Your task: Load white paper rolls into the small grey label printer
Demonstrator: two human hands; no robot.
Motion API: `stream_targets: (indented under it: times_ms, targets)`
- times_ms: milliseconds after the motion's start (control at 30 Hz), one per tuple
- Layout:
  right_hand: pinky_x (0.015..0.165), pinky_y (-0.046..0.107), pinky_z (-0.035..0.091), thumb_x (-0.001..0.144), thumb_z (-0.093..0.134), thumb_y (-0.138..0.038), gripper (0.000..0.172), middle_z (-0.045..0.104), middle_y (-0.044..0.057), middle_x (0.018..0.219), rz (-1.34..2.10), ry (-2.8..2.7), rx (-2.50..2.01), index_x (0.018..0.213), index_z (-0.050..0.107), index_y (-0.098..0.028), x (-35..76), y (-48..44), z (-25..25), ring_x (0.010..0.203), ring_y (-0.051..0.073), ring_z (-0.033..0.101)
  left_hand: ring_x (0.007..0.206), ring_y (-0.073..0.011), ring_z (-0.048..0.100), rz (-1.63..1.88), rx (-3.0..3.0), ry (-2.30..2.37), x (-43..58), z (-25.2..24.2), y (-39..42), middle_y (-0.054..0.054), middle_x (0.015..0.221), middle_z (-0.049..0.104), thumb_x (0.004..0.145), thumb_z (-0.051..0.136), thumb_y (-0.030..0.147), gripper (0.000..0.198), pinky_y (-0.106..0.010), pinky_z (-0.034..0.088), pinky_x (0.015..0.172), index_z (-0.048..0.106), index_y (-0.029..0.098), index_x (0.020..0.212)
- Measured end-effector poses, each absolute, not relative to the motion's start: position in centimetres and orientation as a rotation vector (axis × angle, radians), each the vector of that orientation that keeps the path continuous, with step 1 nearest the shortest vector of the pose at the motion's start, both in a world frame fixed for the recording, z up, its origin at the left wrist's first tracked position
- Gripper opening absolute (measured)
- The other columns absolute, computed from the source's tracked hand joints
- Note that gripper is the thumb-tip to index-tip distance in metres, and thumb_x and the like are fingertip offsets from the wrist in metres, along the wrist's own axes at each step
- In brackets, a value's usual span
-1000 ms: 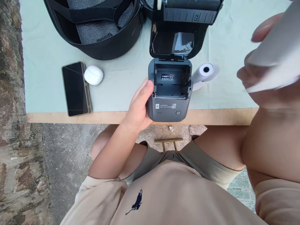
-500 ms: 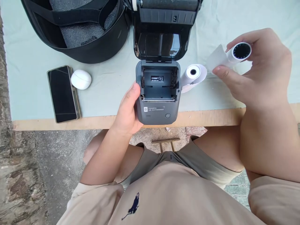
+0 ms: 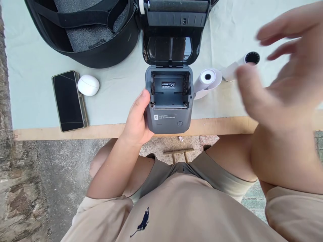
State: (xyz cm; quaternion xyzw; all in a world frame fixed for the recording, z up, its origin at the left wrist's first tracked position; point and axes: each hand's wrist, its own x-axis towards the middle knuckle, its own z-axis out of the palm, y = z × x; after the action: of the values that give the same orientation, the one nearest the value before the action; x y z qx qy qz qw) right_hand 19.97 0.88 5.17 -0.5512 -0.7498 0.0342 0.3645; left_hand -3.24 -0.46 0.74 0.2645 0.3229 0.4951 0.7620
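My left hand (image 3: pixel 138 116) grips the left side of a dark grey label printer (image 3: pixel 169 121) at the table's front edge. The printer's black lid (image 3: pixel 173 47) is tipped back and its paper bay is bare, with a small label inside. Just right of the printer stands a white paper roll (image 3: pixel 207 80), its loose end curling round it. Farther right is another roll (image 3: pixel 252 58) with a dark core and a strip of paper hanging off. My right hand (image 3: pixel 285 74), blurred, hovers beside that roll with fingers spread and nothing in them; the thumb partly covers the roll.
An unzipped black case (image 3: pixel 101 57) with grey foam and a strap occupies the back left. In front of it lie a phone (image 3: pixel 69 101) and a white rounded earbud case (image 3: pixel 88 85). The pale cloth stops short of the table's wooden front edge (image 3: pixel 214 127).
My right hand has let go of the dark-cored roll, which now rests on the cloth. That hand has lifted and its fingers have spread. The left hand still holds the printer.
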Motion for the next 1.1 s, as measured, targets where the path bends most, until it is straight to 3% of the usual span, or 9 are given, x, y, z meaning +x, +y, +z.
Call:
stream_targets:
  times_ms: [133,367,467,567,700,767,867,1000,1100]
  targets:
    - [0.091,0.046,0.051,0.086,0.055,-0.036,0.035,0.059,0.012,0.118,0.150,-2.146,-1.636,0.119,0.055,-0.023,16.4,0.9,4.9,0.110,0.028,0.059,0.134,-0.0217,0.053,1.093,0.592,0.722,-3.1,0.9,-0.5,-0.001,0.109,0.074,0.099,0.028,0.042,0.048,-0.035,0.049,0.110,0.071,0.021,0.101]
    - [0.077,0.042,0.053,0.083,0.059,-0.036,0.028,0.054,0.009,0.103,0.205,-2.129,-1.826,0.109,0.061,-0.026,16.6,1.4,3.0,0.089,0.024,0.059,0.136,-0.0228,0.051,1.094,0.546,0.669,-3.1,0.9,-0.8,-0.003,0.109,0.075,0.099,0.031,0.044,0.046,-0.037,0.047,0.112,0.070,0.020,0.105]
    - [0.077,0.040,0.053,0.082,0.059,-0.028,0.034,0.056,0.007,0.097,0.250,-2.127,-1.750,0.115,0.061,-0.029,16.9,1.2,2.6,0.082,0.020,0.058,0.137,-0.0245,0.050,1.093,0.543,0.683,-3.2,0.9,-0.7,-0.006,0.112,0.074,0.099,0.033,0.041,0.043,-0.039,0.047,0.112,0.069,0.019,0.108]
    - [0.080,0.037,0.053,0.075,0.061,-0.019,0.050,0.061,0.005,0.103,0.371,-2.029,-1.636,0.123,0.056,-0.031,16.9,1.2,2.6,0.093,0.020,0.060,0.137,-0.0252,0.050,1.098,0.546,0.637,-3.2,0.9,-0.7,-0.006,0.115,0.073,0.100,0.033,0.038,0.042,-0.039,0.046,0.112,0.069,0.018,0.108]
    - [0.066,0.032,0.055,0.066,0.063,-0.014,0.065,0.062,0.000,0.102,0.882,-1.567,-1.427,0.124,0.044,-0.034,17.1,1.6,3.0,0.089,0.018,0.063,0.135,-0.0242,0.052,1.109,0.574,0.653,-3.1,0.9,-0.8,-0.005,0.110,0.075,0.100,0.029,0.041,0.046,-0.041,0.047,0.112,0.070,0.020,0.106]
    - [0.060,0.031,0.057,0.064,0.062,-0.014,0.058,0.062,-0.002,0.099,1.226,-1.260,-1.352,0.116,0.045,-0.035,17.1,2.0,3.3,0.084,0.017,0.065,0.134,-0.0230,0.054,1.092,0.579,0.668,-3.2,0.9,-0.8,-0.003,0.110,0.075,0.100,0.029,0.042,0.047,-0.039,0.048,0.111,0.071,0.021,0.106]
    - [0.065,0.032,0.062,0.065,0.064,-0.017,0.041,0.063,-0.001,0.108,1.539,-0.931,-1.285,0.102,0.054,-0.030,17.0,2.5,3.9,0.095,0.019,0.067,0.127,-0.0215,0.059,1.091,0.560,0.642,-3.2,0.8,-0.8,-0.002,0.110,0.075,0.100,0.029,0.042,0.048,-0.035,0.049,0.110,0.071,0.020,0.105]
    - [0.067,0.029,0.063,0.063,0.072,-0.021,0.044,0.062,-0.002,0.094,1.471,-0.910,-1.237,0.104,0.057,-0.028,16.6,2.3,4.6,0.090,0.018,0.068,0.126,-0.0208,0.060,1.106,0.546,0.617,-3.3,0.7,-0.8,-0.002,0.110,0.075,0.101,0.027,0.042,0.050,-0.034,0.048,0.111,0.071,0.018,0.104]
    - [0.068,0.029,0.062,0.075,0.067,-0.027,0.042,0.060,-0.003,0.109,1.128,-1.271,-1.188,0.115,0.055,-0.031,16.1,1.4,5.3,0.093,0.016,0.068,0.132,-0.0208,0.055,1.111,0.567,0.652,-3.2,0.7,-0.8,-0.003,0.107,0.075,0.101,0.026,0.041,0.050,-0.037,0.047,0.113,0.070,0.019,0.106]
